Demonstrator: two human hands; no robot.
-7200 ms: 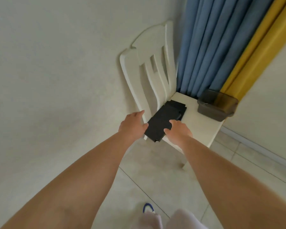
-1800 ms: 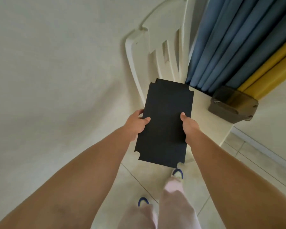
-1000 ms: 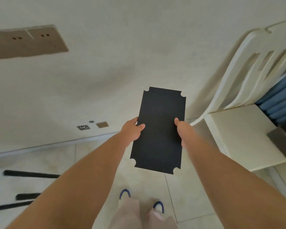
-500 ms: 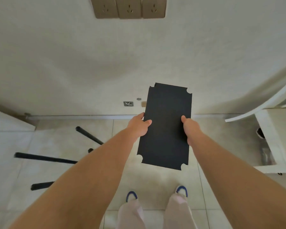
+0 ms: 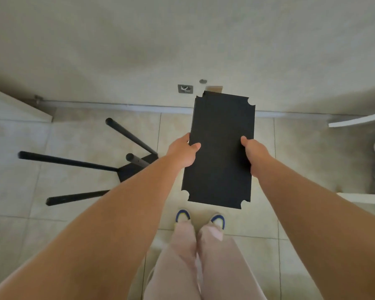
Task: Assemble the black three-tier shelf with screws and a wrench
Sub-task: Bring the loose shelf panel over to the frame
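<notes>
Left hand [image 5: 183,151] and right hand [image 5: 253,153] gripped opposite long edges of a black board [image 5: 220,148], black poles [image 5: 67,162] standing on the floor at left.

The left forearm [image 5: 126,204] hides most of the black base board [image 5: 134,169] carrying four poles. Right of that board, a white chair [image 5: 359,121] is cut by the frame edge.
</notes>
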